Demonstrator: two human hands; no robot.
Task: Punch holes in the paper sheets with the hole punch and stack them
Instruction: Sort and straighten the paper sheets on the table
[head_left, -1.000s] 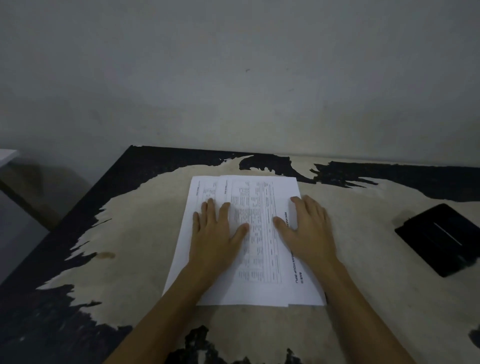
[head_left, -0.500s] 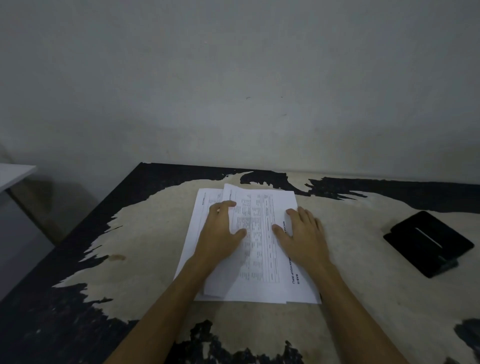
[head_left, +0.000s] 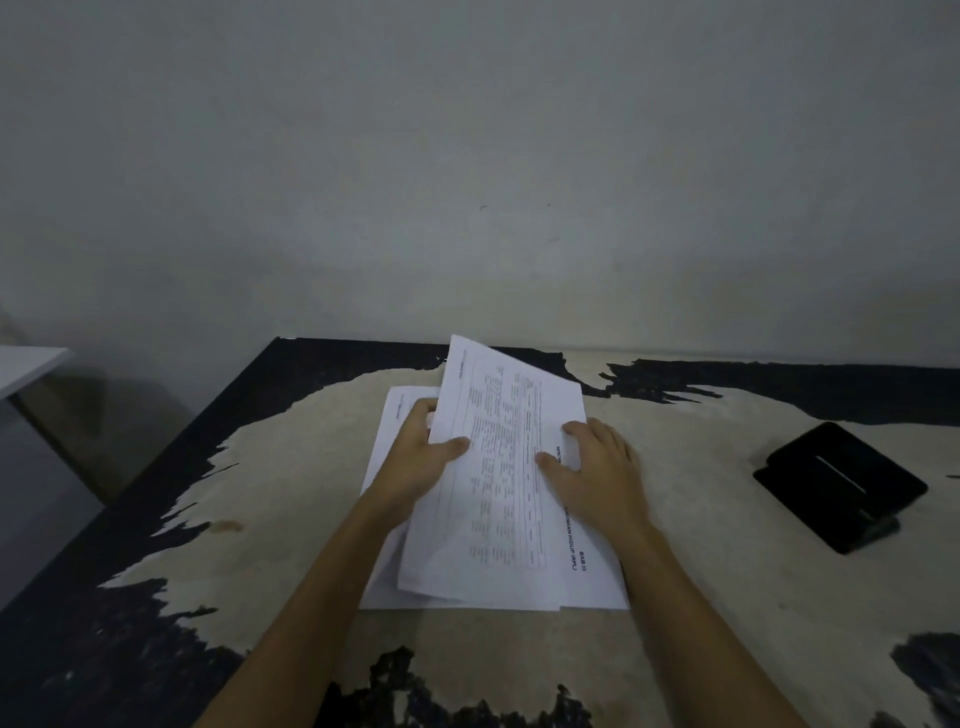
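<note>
Lifting at its far end, the top sheet (head_left: 498, 483) tilts up off the paper stack (head_left: 387, 447), its long axis running from the person toward the wall, its far left corner raised highest and swung slightly to the right. Printed lines run along that long axis, with a heading near the right edge. The left hand (head_left: 415, 462) grips the sheet's left edge, thumb on top of the printed face and fingers curled beneath it. The right hand (head_left: 597, 467) lies flat and open, palm down, pressing the right side of the pile against the counter (head_left: 291, 499); it grips nothing. The stack sits at the middle of the counter, its near edges roughly squared, a lower sheet showing to the left of the raised one. The hole punch (head_left: 839, 486), black and flat, sits well apart to the right, turned diagonally, untouched. No container shows anywhere.
</note>
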